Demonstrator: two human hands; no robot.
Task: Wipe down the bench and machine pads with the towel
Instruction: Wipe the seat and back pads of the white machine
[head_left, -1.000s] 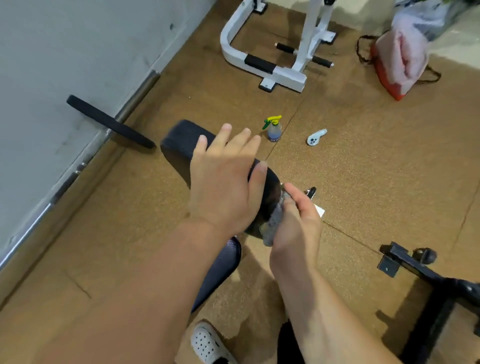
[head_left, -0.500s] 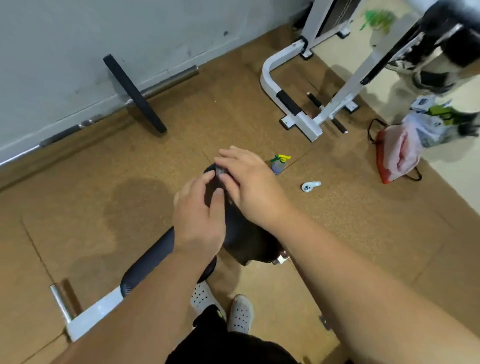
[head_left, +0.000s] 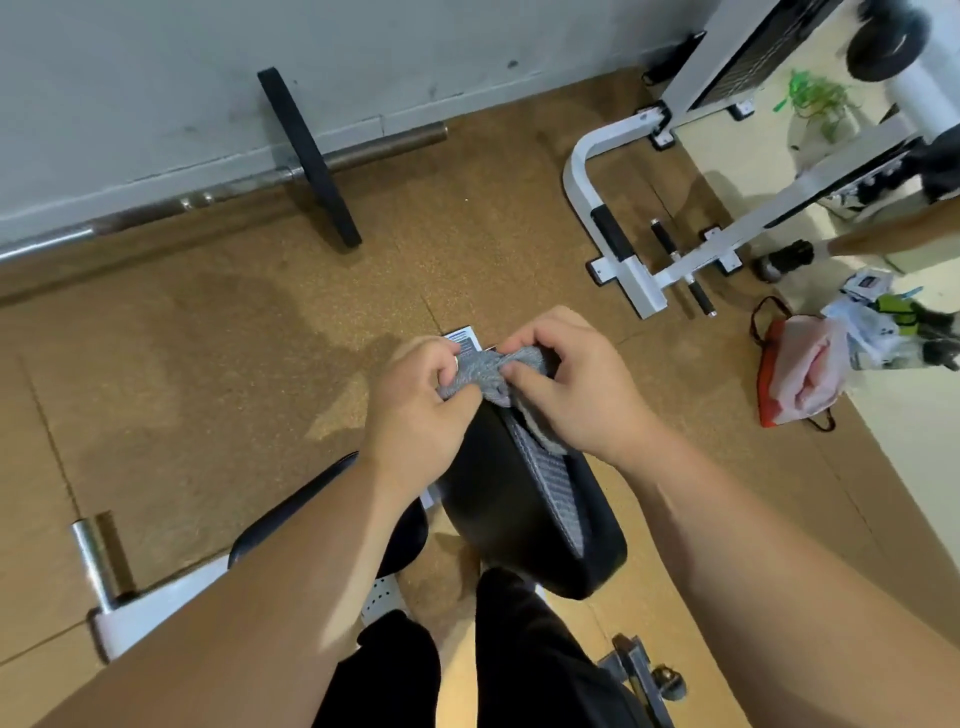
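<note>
Pinching the towel with left hand and right hand over the pad, centre frame. No longer wiping; likely refolding.

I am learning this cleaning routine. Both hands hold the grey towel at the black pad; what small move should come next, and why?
Probably flatten the grey towel onto the black pad and draw it toward the body. The left hand and right hand both pinch the towel, bunched at the pad's far end, so little cloth seems to meet the surface.
</note>
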